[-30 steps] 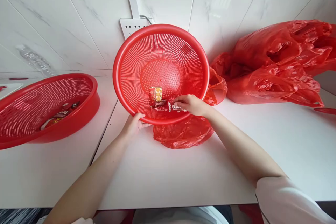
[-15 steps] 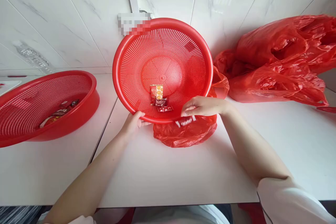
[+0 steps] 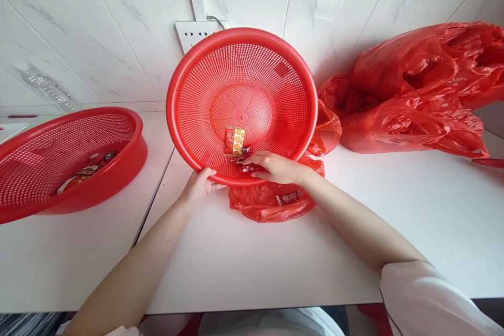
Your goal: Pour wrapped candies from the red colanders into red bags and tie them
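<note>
Red packet lies at the near side inside the tilted red basket, beneath the fingertips of the right hand; whether they pinch it cannot be told. The left hand grips the near rim, thumb on top. The far rim covers part of a wall socket; bulging red bags stand to the right. A yellow-and-red packet also lies in the basket. A second basket, at left, contains several packets. One dark-red wrapper, at the crumpled bag below, bears white markings too small to read.
</note>
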The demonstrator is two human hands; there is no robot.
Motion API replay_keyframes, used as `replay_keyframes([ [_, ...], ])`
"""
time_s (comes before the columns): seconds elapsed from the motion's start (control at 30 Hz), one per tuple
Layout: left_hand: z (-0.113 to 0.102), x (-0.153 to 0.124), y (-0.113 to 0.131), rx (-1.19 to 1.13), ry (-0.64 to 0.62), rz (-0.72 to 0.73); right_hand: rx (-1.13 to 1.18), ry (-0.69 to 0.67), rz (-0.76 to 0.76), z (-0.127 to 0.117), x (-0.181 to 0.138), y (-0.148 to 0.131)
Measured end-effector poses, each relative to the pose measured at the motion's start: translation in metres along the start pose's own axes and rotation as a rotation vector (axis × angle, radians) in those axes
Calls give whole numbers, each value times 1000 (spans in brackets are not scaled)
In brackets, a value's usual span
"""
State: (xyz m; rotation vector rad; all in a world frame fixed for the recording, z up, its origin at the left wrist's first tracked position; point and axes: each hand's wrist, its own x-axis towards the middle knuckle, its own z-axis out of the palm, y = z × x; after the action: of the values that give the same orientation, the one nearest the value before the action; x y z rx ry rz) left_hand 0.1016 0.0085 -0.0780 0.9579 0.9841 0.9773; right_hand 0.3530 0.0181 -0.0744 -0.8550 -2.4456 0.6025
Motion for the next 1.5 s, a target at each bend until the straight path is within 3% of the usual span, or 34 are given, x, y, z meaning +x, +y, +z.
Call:
replay_keyframes([
  [0.4, -2, 0, 0, 8, -12, 2, 322, 162, 173, -12, 2, 3],
  [0.77, -8, 3, -4, -3, -52, 7, 315, 46, 168, -29, -1, -6],
  [0.97, -7, 1, -4, 19, -46, 23, 305, -25, 200, -58, -12, -12],
  [1.13, -5, 0, -3, 21, -33, 18, 237, -238, 295, -81, -27, -13],
  [1.23, -4, -1, -2, 18, -23, 14, 88, -113, 330, -71, -23, -12],
  [1.33, -1, -2, -1, 18, -33, 3, 62, 63, 221, -41, -9, -11],
  [1.5, 5, -5, 1, 21, -48, -4, 94, -24, 94, 7, 9, -5],
])
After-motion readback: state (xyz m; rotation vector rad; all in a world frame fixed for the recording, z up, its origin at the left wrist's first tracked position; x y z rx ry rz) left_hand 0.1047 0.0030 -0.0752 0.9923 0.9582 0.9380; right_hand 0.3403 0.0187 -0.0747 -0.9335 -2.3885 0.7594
